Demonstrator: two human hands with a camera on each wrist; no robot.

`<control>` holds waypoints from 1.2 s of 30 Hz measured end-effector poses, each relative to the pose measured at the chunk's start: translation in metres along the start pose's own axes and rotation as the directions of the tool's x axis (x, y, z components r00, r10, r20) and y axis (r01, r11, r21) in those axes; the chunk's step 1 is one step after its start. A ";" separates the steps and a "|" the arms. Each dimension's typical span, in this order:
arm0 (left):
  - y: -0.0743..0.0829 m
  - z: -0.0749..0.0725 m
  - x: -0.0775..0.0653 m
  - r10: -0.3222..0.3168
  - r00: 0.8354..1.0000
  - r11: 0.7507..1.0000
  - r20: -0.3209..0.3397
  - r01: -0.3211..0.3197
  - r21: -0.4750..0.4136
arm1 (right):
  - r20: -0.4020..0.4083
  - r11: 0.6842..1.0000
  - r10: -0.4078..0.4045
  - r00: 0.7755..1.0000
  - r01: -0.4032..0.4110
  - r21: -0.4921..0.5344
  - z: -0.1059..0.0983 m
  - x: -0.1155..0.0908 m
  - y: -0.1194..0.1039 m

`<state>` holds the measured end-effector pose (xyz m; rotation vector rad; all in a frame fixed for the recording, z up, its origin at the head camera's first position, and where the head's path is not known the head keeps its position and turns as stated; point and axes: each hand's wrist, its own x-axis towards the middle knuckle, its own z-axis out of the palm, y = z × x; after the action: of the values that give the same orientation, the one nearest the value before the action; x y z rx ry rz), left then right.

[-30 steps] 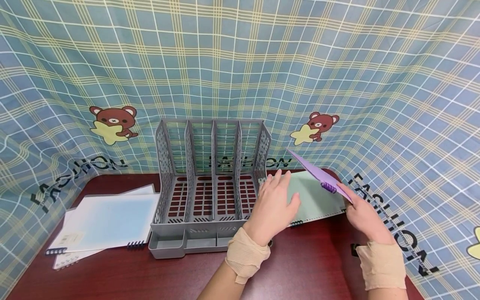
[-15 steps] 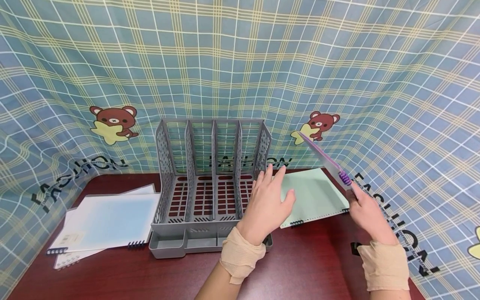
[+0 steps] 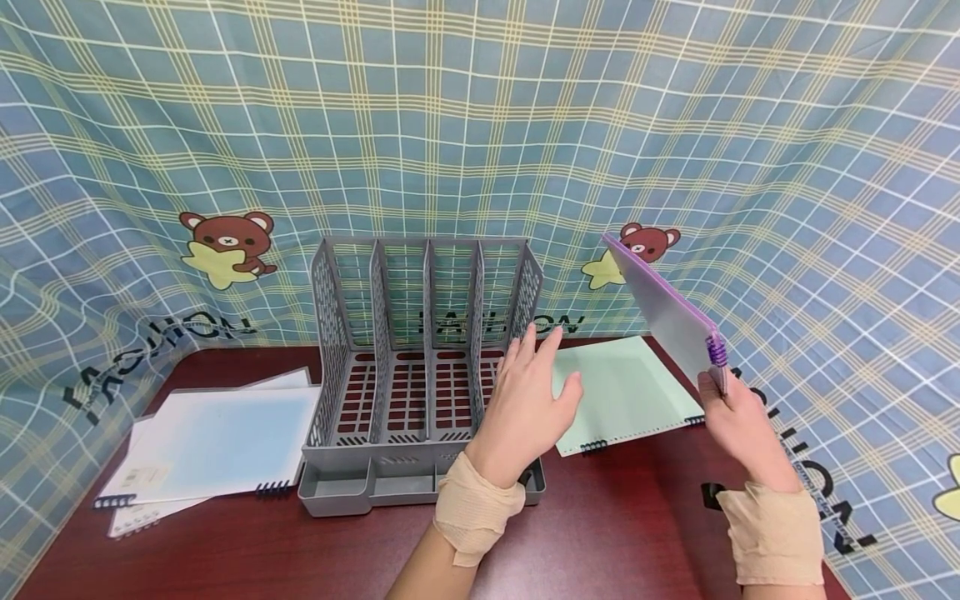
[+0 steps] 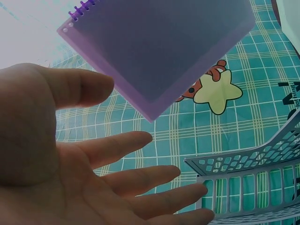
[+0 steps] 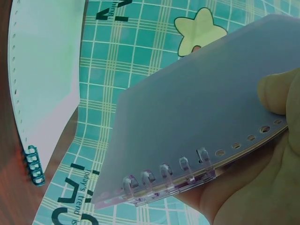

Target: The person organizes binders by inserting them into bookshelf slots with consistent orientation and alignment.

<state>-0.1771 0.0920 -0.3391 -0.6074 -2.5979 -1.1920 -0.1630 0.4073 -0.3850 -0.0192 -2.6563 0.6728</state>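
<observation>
Well to the left of the left hand, a pale blue-and-white notebook lies flat on the dark red table, dark rings along its near edge. White sheets jut out from under it.

Nearer those fingers, on their left, stands a grey organizer with upright dividers and a low front tray. In the head view the left fingertips overlap its right side; contact cannot be told. Left fingers spread, nearly straight, thumb held away; nothing grasped.

Just right of the left thumb, a pale green notebook lies flat, dark rings toward the near edge.

Farther right, the right hand pinches a purple notebook at its ringed edge: thumb on the greyish face, other fingers behind, gap closed down to the notebook's thickness. The notebook is raised and tilted, extending up and leftward from the right fingers; purple rings sit just above the right thumb.
</observation>
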 end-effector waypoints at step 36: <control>-0.006 -0.019 -0.003 -0.070 0.997 0.997 -0.012 0.070 -0.027 | -0.003 0.991 0.036 0.999 -0.035 0.128 -0.026 -0.010 -0.050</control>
<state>-0.1770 0.0731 -0.3313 -0.5156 -2.6167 -1.2485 -0.1395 0.3739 -0.3454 -0.0329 -2.6083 0.8518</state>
